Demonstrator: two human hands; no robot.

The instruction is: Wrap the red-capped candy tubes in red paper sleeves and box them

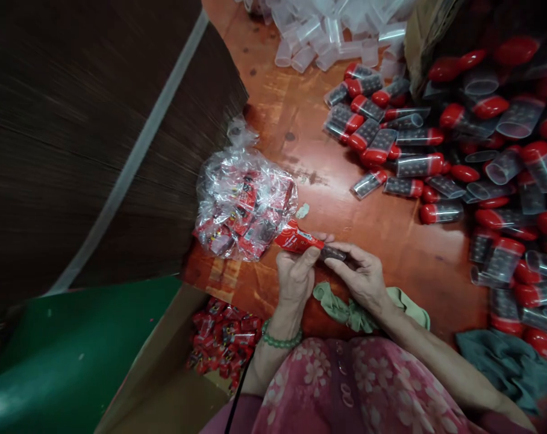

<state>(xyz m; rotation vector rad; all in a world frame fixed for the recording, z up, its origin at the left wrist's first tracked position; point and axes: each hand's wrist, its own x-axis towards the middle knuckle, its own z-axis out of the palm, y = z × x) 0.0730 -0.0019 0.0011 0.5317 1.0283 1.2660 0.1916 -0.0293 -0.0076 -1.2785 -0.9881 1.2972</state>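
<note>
A red printed wrapper (295,239) runs slantwise between my hands, with a small clear tube (333,252) of dark contents at its right end. My left hand (297,274), a green bead bracelet on its wrist, is closed on the wrapper with the thumb on top. The fingers of my right hand (361,272) pinch the tube. Close by on the left lies a clear plastic bag (241,199) full of red packets. Whether the tube sits inside the wrapper or is joined to it, I cannot tell.
Many red-capped clear tubes (420,164) are heaped on the right of the wooden table (291,163). Empty clear tubes (332,36) lie at the back. A box below left holds red packets (226,331). Strapped brown stacks (97,120) stand left; green cloth (341,307) lies in front.
</note>
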